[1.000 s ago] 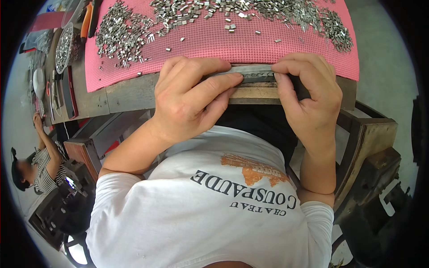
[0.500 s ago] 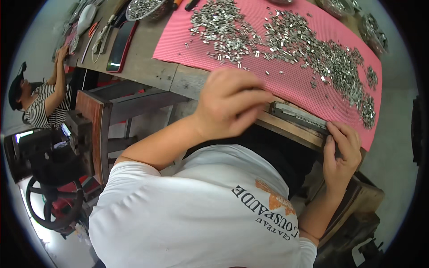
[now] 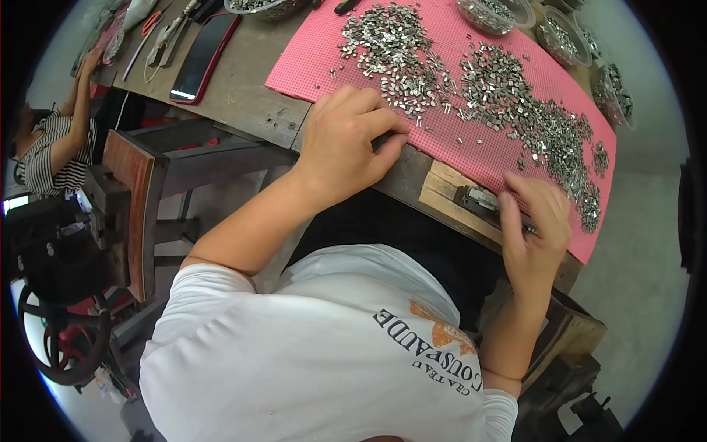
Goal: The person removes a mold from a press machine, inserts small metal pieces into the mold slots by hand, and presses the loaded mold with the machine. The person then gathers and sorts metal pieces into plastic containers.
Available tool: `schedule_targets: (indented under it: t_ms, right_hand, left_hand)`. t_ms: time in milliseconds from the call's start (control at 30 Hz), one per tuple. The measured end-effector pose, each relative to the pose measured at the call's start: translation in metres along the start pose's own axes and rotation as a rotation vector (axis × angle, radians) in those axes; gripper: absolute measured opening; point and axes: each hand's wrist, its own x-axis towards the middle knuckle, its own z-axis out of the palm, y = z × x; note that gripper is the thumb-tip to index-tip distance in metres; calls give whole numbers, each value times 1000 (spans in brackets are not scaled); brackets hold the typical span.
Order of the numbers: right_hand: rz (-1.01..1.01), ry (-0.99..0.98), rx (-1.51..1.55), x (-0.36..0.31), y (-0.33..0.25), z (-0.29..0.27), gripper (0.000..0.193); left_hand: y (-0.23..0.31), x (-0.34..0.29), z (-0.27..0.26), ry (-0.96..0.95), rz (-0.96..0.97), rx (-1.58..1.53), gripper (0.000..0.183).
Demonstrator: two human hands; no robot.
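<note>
My left hand (image 3: 347, 140) is above the near edge of the bench, left of a wooden block (image 3: 442, 188). Its thumb and forefinger are pressed together, and anything small between them is hidden. On the block lies a narrow dark metal holder (image 3: 482, 199) with a shiny strip in it. My right hand (image 3: 541, 214) hovers over or rests on the holder's right part, covering much of it, with thumb and fingers apart. Many small silvery metal pieces (image 3: 504, 88) are spread in heaps on a pink textured mat (image 3: 309, 62) beyond both hands.
Clear plastic tubs (image 3: 495, 16) of metal pieces stand along the far and right sides. A phone (image 3: 202, 59) in a red case lies on the bench at left, near orange-handled scissors (image 3: 152, 22). A person (image 3: 55, 144) in stripes works far left, behind a handwheel machine (image 3: 66, 335).
My left hand has drawn back left from the holder, uncovering the block's left end. My right hand has shifted left along the holder. The view has also moved slightly.
</note>
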Motion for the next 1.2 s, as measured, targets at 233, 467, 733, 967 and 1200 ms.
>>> schedule_targets:
  t_ms: [233,467,733,967,1200]
  right_hand:
    - [-75,-54,11,46,-17,64,10]
    - [-49,-65,-146,57,-26,79,10]
    - [-50,-78,-157,54,-27,72,6]
    - [66,3,70,31,-12,36,6]
    - [143,35,81,-10,4,9,8]
  left_hand:
    - [-12,17,2,-26,40,-60,19]
    - [-35,24,-13,-97,149,-98,22]
    - [-18,25,-18,-168,200,187,11]
    - [-10,14,-11,-237,215,52,9]
    - [9,18,-15,-178,181,283,10]
